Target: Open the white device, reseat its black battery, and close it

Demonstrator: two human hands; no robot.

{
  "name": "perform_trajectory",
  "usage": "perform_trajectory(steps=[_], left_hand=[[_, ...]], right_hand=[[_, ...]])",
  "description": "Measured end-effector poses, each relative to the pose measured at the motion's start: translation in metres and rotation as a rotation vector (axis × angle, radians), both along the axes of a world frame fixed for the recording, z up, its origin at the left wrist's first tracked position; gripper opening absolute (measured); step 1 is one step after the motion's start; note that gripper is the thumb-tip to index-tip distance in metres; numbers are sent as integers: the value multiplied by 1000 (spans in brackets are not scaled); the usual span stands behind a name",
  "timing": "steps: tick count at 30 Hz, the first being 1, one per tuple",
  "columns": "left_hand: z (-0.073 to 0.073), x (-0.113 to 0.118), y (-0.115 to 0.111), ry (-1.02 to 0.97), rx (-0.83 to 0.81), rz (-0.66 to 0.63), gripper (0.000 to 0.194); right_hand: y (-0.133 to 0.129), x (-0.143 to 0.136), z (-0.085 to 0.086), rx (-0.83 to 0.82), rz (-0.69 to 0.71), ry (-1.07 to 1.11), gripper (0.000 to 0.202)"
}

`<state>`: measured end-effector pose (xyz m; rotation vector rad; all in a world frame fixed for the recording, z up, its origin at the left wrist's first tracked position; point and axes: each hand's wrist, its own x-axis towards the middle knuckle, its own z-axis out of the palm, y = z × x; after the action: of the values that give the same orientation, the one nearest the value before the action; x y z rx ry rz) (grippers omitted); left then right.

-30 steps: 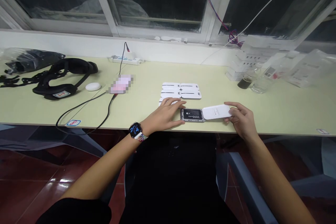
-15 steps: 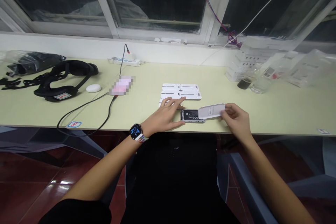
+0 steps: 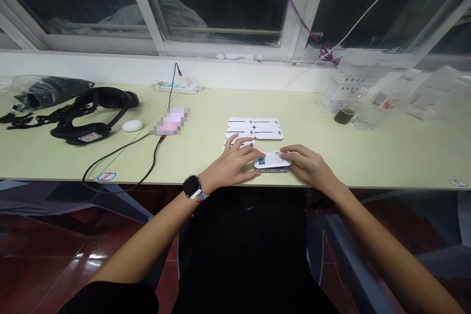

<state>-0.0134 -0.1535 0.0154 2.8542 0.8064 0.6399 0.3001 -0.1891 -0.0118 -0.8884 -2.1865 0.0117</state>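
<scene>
Near the table's front edge lies a small flat battery-powered device (image 3: 272, 170), with ports along its near side. Its white back cover (image 3: 271, 158), with a blue sticker and printed label, now rests over it and hides the battery. A narrow dark gap shows between them, wider toward the right. My left hand (image 3: 235, 163) grips the left end, index finger on the cover and thumb at the near corner. With the fingers of my right hand (image 3: 307, 163) I hold the cover's right end. Just beyond are several white rounded plates (image 3: 268, 132) with black marks, in two columns, partly behind my left fingers.
Leftward lie a blurred pink item (image 3: 171, 121) on a black cable (image 3: 159, 144), a white oval case (image 3: 133, 125) and a black headset frame (image 3: 110, 95). A power strip (image 3: 180, 88) is by the wall. White boxes (image 3: 331, 100), a dark-liquid cup (image 3: 345, 116) and a bottle (image 3: 368, 113) stand right.
My right hand has moved left, bringing the cover from a raised tilt at the right down over the device. The cover's outer face now shows. My left hand has stayed at the left end.
</scene>
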Motion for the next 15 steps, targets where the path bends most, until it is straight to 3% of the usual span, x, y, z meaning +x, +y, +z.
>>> perform_trajectory(steps=[7, 15], left_hand=[[-3, -1, 2, -14, 55, -12, 37], [-1, -1, 3, -69, 21, -25, 33]], right_hand=[[-11, 7, 7, -254, 36, -50, 49], [-5, 6, 18, -420, 89, 15, 29]])
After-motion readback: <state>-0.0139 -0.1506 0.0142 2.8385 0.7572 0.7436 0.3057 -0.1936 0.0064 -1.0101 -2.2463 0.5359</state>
